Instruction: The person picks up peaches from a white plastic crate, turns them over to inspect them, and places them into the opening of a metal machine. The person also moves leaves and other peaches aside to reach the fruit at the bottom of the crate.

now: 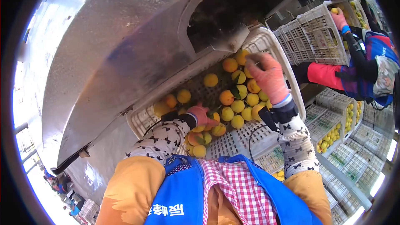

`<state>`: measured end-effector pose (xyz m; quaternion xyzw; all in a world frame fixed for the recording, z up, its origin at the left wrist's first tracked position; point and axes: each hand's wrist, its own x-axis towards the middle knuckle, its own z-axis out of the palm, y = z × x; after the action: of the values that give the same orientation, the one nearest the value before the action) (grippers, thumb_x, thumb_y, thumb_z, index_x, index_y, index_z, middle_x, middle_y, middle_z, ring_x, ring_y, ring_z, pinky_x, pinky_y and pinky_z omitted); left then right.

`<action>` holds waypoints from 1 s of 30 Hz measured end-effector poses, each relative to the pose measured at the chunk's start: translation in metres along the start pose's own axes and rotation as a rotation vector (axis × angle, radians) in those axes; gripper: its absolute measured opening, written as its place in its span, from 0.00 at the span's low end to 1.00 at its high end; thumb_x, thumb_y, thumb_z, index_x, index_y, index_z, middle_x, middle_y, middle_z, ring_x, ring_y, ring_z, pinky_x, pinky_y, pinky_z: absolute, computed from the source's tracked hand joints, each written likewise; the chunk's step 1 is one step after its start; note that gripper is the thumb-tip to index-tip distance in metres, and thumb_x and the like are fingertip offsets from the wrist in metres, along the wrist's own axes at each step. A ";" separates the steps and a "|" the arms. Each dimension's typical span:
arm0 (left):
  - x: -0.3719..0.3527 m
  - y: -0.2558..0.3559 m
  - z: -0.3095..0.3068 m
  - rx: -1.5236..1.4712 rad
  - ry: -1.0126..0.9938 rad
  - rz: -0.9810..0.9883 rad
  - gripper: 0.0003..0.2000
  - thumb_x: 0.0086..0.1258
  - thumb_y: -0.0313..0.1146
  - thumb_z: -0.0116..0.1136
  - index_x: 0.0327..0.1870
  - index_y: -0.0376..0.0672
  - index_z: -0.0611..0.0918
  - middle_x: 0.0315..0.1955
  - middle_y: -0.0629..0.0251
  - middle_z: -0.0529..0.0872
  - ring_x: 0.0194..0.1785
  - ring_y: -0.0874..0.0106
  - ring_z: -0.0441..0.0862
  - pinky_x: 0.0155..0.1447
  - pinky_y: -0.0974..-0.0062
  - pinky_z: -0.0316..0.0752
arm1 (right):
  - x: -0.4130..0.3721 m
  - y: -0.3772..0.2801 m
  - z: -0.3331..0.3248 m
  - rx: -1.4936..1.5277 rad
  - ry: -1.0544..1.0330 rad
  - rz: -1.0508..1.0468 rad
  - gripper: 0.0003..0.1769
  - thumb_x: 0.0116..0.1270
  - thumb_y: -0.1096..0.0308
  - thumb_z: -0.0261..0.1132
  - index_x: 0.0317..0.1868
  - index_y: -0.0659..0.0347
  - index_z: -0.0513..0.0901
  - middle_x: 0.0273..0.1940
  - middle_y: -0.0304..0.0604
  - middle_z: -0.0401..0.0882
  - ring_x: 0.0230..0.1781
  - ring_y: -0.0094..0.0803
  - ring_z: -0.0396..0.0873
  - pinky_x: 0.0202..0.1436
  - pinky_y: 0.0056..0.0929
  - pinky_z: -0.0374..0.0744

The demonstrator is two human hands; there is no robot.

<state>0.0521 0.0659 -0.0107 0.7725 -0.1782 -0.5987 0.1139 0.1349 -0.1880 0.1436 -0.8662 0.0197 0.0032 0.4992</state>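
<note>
A white plastic crate (pixel 278 41) holds many yellow-orange peaches (pixel 237 106), some with green leaves among them. My left hand (pixel 201 116), in a pink glove, reaches low into the crate on the left, its fingers stretched over the peaches there. Above the peaches at the right end is my right hand (pixel 270 77), also gloved, with thumb and fingers curled toward each other. I cannot tell what is between these fingers. Black bands wrap both wrists.
A large metal machine (pixel 121 29) with a dark opening rises behind the crate. At the upper right, a person in a pink glove (pixel 340 18) handles fruit at another crate (pixel 308 33). Stacked crates (pixel 325 121) with yellow fruit stand at the right, beside a metal rail (pixel 343 179).
</note>
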 end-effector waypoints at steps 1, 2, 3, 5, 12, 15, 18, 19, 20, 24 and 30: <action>-0.002 0.001 0.002 -0.022 0.077 -0.020 0.58 0.45 0.78 0.60 0.74 0.44 0.65 0.76 0.39 0.52 0.74 0.52 0.63 0.74 0.66 0.63 | 0.001 0.032 0.013 -0.232 -0.144 -0.034 0.18 0.62 0.66 0.69 0.52 0.60 0.82 0.43 0.45 0.82 0.43 0.39 0.83 0.48 0.35 0.80; -0.002 0.002 0.001 -0.018 0.076 -0.028 0.58 0.45 0.78 0.60 0.74 0.44 0.65 0.76 0.39 0.52 0.74 0.52 0.63 0.74 0.66 0.63 | 0.007 0.050 0.029 -0.437 -0.241 0.018 0.22 0.61 0.64 0.69 0.55 0.61 0.79 0.47 0.48 0.81 0.46 0.42 0.82 0.51 0.37 0.79; -0.003 0.004 -0.001 -0.048 0.097 -0.048 0.58 0.45 0.78 0.59 0.75 0.44 0.65 0.75 0.38 0.52 0.74 0.51 0.63 0.74 0.65 0.62 | 0.015 0.065 0.049 -0.641 -0.339 0.070 0.27 0.59 0.62 0.69 0.59 0.62 0.77 0.52 0.50 0.79 0.50 0.45 0.80 0.54 0.40 0.77; 0.002 0.005 0.001 -0.069 0.113 -0.073 0.58 0.45 0.78 0.59 0.75 0.44 0.65 0.75 0.38 0.53 0.73 0.50 0.64 0.74 0.65 0.62 | 0.024 0.104 0.093 -0.865 -0.337 0.013 0.28 0.58 0.61 0.70 0.58 0.61 0.76 0.51 0.50 0.78 0.49 0.45 0.80 0.51 0.40 0.77; 0.007 0.000 -0.004 -0.173 0.157 -0.157 0.58 0.45 0.79 0.58 0.74 0.42 0.66 0.71 0.38 0.62 0.72 0.54 0.67 0.72 0.65 0.64 | 0.028 0.095 0.081 -0.489 -0.413 0.160 0.34 0.53 0.62 0.72 0.60 0.64 0.74 0.52 0.50 0.79 0.51 0.43 0.80 0.54 0.37 0.77; 0.020 -0.026 0.009 -0.365 0.168 -0.085 0.59 0.44 0.76 0.63 0.74 0.40 0.65 0.72 0.39 0.62 0.71 0.55 0.69 0.71 0.67 0.65 | 0.002 0.069 0.027 0.737 -0.475 0.336 0.39 0.55 0.64 0.71 0.67 0.66 0.69 0.57 0.46 0.79 0.57 0.36 0.78 0.60 0.31 0.77; 0.004 -0.021 0.002 -0.666 0.073 0.019 0.60 0.43 0.74 0.67 0.74 0.39 0.63 0.73 0.42 0.61 0.67 0.54 0.73 0.69 0.68 0.69 | -0.036 0.009 -0.020 1.229 -0.520 0.387 0.45 0.57 0.60 0.69 0.73 0.66 0.62 0.63 0.49 0.73 0.60 0.37 0.76 0.63 0.34 0.76; -0.003 -0.016 0.002 -0.570 0.119 0.018 0.60 0.43 0.74 0.68 0.74 0.38 0.64 0.73 0.42 0.62 0.68 0.55 0.72 0.70 0.68 0.68 | -0.046 0.004 -0.020 1.217 -0.513 0.382 0.45 0.57 0.60 0.69 0.73 0.66 0.62 0.63 0.49 0.73 0.60 0.37 0.76 0.63 0.34 0.76; -0.007 -0.012 0.002 -0.478 0.172 0.017 0.61 0.43 0.73 0.68 0.74 0.38 0.64 0.72 0.42 0.62 0.69 0.55 0.71 0.71 0.68 0.66 | -0.052 -0.003 -0.018 1.294 -0.420 0.396 0.48 0.54 0.58 0.71 0.73 0.68 0.61 0.63 0.50 0.73 0.61 0.39 0.75 0.65 0.35 0.74; 0.012 -0.017 0.019 -0.388 0.139 -0.087 0.62 0.40 0.75 0.68 0.75 0.42 0.63 0.76 0.40 0.50 0.76 0.54 0.60 0.75 0.68 0.59 | -0.047 -0.032 -0.023 1.071 -0.241 0.147 0.55 0.51 0.54 0.77 0.74 0.70 0.59 0.65 0.49 0.70 0.66 0.37 0.71 0.70 0.35 0.69; -0.020 -0.004 0.015 -0.510 0.200 0.017 0.60 0.44 0.75 0.66 0.75 0.43 0.63 0.71 0.47 0.68 0.75 0.56 0.63 0.74 0.66 0.62 | -0.021 -0.078 -0.035 0.847 -0.118 -0.124 0.49 0.44 0.69 0.74 0.70 0.67 0.66 0.64 0.47 0.71 0.67 0.36 0.70 0.73 0.34 0.64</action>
<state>0.0334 0.0786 0.0013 0.7726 -0.0160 -0.5439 0.3271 0.1161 -0.1788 0.2297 -0.5827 -0.0615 0.0141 0.8103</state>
